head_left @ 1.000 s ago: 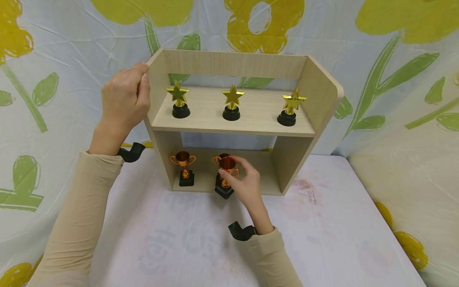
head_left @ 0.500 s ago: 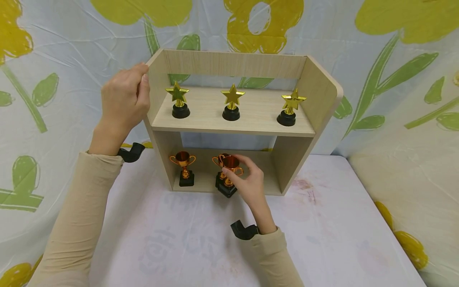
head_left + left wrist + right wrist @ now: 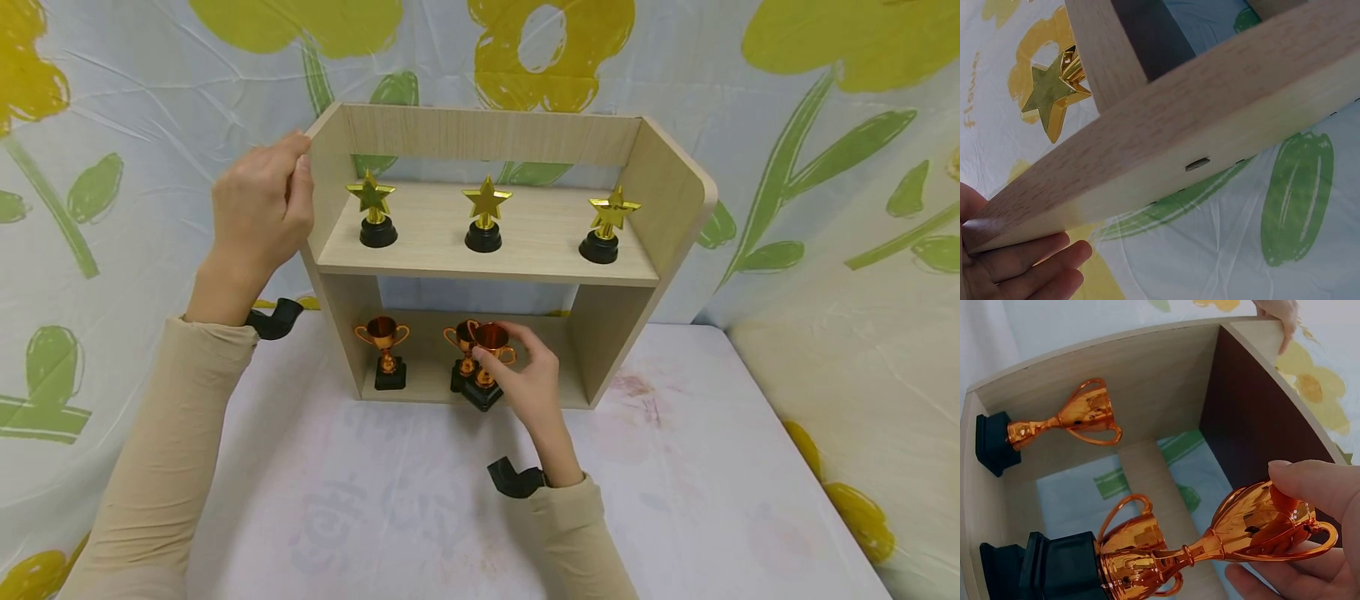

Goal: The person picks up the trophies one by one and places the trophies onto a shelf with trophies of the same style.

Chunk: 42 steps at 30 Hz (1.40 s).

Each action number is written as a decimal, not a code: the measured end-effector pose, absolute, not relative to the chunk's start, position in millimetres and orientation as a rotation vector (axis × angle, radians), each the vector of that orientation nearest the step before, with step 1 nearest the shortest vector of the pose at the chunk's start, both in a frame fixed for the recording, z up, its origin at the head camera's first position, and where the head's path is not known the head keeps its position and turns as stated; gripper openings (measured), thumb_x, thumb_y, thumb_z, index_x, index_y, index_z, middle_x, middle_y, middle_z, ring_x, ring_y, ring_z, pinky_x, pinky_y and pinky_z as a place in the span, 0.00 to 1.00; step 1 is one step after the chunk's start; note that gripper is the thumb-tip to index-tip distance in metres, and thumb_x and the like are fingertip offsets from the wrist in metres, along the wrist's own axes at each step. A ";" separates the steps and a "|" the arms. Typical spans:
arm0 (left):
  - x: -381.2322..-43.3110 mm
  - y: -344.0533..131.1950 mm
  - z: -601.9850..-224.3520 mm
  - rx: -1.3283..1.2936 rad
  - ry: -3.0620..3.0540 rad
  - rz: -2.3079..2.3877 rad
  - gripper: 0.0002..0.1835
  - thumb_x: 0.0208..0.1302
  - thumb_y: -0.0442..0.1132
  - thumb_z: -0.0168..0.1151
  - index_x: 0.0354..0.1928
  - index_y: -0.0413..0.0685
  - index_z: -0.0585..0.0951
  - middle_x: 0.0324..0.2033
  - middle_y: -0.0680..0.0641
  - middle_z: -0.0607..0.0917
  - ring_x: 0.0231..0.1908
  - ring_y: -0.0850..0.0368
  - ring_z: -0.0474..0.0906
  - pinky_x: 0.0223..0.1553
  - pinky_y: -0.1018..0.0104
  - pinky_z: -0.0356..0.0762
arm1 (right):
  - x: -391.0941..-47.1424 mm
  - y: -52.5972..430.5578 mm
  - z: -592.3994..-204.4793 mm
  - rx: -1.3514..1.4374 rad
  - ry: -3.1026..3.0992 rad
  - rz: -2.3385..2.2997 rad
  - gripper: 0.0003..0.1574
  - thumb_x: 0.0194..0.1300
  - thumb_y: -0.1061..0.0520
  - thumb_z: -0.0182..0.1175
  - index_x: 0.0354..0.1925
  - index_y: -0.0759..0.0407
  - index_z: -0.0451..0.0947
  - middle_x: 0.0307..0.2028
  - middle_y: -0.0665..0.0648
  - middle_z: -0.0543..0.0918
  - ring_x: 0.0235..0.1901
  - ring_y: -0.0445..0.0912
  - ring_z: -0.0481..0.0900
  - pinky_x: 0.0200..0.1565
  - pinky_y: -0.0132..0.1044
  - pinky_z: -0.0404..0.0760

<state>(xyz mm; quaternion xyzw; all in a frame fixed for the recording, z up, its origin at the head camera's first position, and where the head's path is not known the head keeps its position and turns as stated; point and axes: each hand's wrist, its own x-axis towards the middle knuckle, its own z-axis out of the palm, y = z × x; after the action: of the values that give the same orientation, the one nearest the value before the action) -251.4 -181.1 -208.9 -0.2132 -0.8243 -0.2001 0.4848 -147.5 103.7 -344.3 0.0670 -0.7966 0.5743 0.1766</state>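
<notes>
My right hand (image 3: 534,379) pinches a copper-coloured trophy cup (image 3: 491,337) by its bowl, thumb on one side and fingers on the other. Its black base (image 3: 1063,565) overlaps a second trophy cup (image 3: 1141,534) behind it, on the lower shelf's middle. A third trophy cup (image 3: 387,337) stands at the lower left. With my left hand (image 3: 262,200) I grip the upper front edge of the wooden shelf unit's left side panel (image 3: 1110,144); thumb and fingers lie on opposite faces of the board in the left wrist view.
On the upper shelf (image 3: 431,250) stand three gold star trophies, at left (image 3: 377,221), middle (image 3: 486,221) and right (image 3: 603,229). The unit's right side panel (image 3: 637,275) bounds both levels. A pale cloth (image 3: 405,517) covers the table in front, and a flower-print cloth (image 3: 690,50) hangs behind.
My right hand has shifted the held trophy cup a little to the right and slightly back, uncovering more of the cup behind it. My left hand has not moved.
</notes>
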 end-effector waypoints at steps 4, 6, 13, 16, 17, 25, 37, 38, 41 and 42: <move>-251.2 -180.7 -208.6 -0.517 -2.004 -0.485 0.19 0.66 0.40 0.42 0.44 0.39 0.82 0.47 0.44 0.84 0.37 0.37 0.79 0.32 0.41 0.72 | -150.2 106.6 -345.9 0.179 -2.250 1.641 0.26 0.54 0.60 0.68 0.52 0.65 0.76 0.49 0.61 0.80 0.54 0.52 0.73 0.57 0.52 0.67; -251.1 -180.7 -208.3 -0.519 -2.003 -0.484 0.19 0.66 0.40 0.42 0.44 0.39 0.81 0.47 0.44 0.84 0.35 0.37 0.79 0.31 0.41 0.72 | -156.4 109.7 -354.1 0.175 -2.248 1.649 0.27 0.53 0.58 0.69 0.53 0.63 0.76 0.50 0.60 0.80 0.55 0.51 0.72 0.58 0.51 0.67; -251.5 -180.9 -207.5 -0.523 -2.002 -0.480 0.19 0.66 0.41 0.42 0.43 0.38 0.81 0.43 0.42 0.85 0.31 0.38 0.77 0.28 0.42 0.71 | -174.0 118.9 -380.2 0.184 -2.225 1.635 0.30 0.52 0.50 0.70 0.53 0.55 0.77 0.51 0.53 0.80 0.57 0.46 0.71 0.60 0.50 0.65; -251.8 -180.6 -207.4 -0.522 -2.002 -0.480 0.19 0.66 0.41 0.42 0.43 0.39 0.81 0.40 0.42 0.85 0.29 0.39 0.76 0.27 0.42 0.70 | -175.9 120.4 -383.3 0.187 -2.217 1.617 0.30 0.52 0.47 0.70 0.53 0.53 0.78 0.50 0.51 0.80 0.56 0.44 0.72 0.59 0.48 0.66; -251.8 -180.5 -207.4 -0.522 -2.001 -0.481 0.18 0.66 0.41 0.42 0.43 0.39 0.81 0.40 0.42 0.85 0.29 0.39 0.76 0.27 0.42 0.70 | -176.4 120.7 -383.7 0.187 -2.213 1.614 0.30 0.52 0.47 0.70 0.53 0.53 0.78 0.50 0.51 0.80 0.56 0.44 0.72 0.59 0.48 0.67; -252.0 -180.3 -208.0 -0.524 -2.003 -0.492 0.19 0.66 0.40 0.43 0.43 0.39 0.82 0.46 0.44 0.84 0.33 0.38 0.78 0.29 0.41 0.71 | -178.6 123.3 -385.7 0.128 -2.211 1.604 0.28 0.52 0.49 0.70 0.52 0.55 0.78 0.49 0.52 0.81 0.55 0.46 0.72 0.58 0.49 0.67; -251.4 -181.2 -209.6 -0.521 -2.009 -0.493 0.19 0.66 0.40 0.42 0.44 0.39 0.81 0.46 0.45 0.84 0.34 0.38 0.78 0.30 0.41 0.71 | -183.7 132.8 -391.7 0.080 -2.190 1.618 0.30 0.52 0.48 0.70 0.52 0.56 0.78 0.51 0.55 0.80 0.56 0.48 0.72 0.59 0.49 0.66; -251.4 -181.3 -209.6 -0.520 -2.009 -0.493 0.19 0.66 0.40 0.42 0.44 0.39 0.81 0.47 0.45 0.84 0.34 0.38 0.79 0.31 0.41 0.72 | -184.1 133.5 -391.8 0.080 -2.186 1.619 0.30 0.52 0.48 0.70 0.52 0.56 0.78 0.51 0.56 0.80 0.56 0.49 0.72 0.59 0.49 0.66; -251.4 -181.3 -209.6 -0.520 -2.009 -0.492 0.19 0.66 0.40 0.42 0.45 0.39 0.82 0.48 0.45 0.83 0.36 0.38 0.79 0.31 0.41 0.72 | -186.2 136.1 -393.6 0.072 -2.172 1.619 0.29 0.52 0.48 0.70 0.52 0.56 0.78 0.50 0.56 0.81 0.55 0.49 0.73 0.59 0.49 0.66; -251.4 -181.3 -209.5 -0.521 -2.008 -0.492 0.19 0.66 0.40 0.42 0.45 0.39 0.82 0.48 0.45 0.83 0.36 0.38 0.79 0.32 0.41 0.72 | -186.6 137.0 -394.0 0.066 -2.170 1.617 0.29 0.52 0.49 0.70 0.52 0.56 0.79 0.50 0.56 0.81 0.55 0.48 0.73 0.59 0.49 0.67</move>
<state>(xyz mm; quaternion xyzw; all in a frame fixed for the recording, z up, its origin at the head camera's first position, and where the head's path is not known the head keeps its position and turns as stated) -251.4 -181.3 -209.5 -0.2137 -0.8244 -0.2021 0.4836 -186.6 137.0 -394.0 0.0237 -0.7828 0.5833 0.2153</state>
